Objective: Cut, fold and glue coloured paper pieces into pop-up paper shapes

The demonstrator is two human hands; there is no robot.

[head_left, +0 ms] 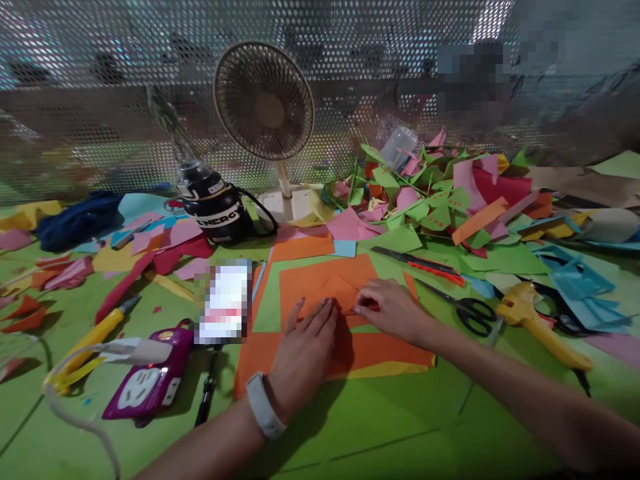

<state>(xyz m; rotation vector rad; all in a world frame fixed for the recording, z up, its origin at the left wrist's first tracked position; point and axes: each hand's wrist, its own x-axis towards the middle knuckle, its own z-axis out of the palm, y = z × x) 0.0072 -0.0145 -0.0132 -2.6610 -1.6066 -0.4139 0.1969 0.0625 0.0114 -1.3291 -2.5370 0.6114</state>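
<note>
Orange paper sheets (390, 347) lie in front of me on the green table, with a green sheet (267, 300) showing between them. My left hand (310, 340) rests flat on the orange paper, its fingers stretched out and pointing away from me. Just right of it, my right hand (387, 307) has its fingers pinched at a piece of orange paper (340, 287) lying over the sheets. Its fingertips are close to my left fingertips. A pale band is round my left wrist.
Scissors (473, 315), a cutter (420, 261) and a yellow glue gun (545, 323) lie right. Left are a phone (226, 300), a purple power strip (150, 380) and a yellow tool (95, 343). A bottle (215, 207), fan (265, 100) and paper scraps (420, 200) stand behind.
</note>
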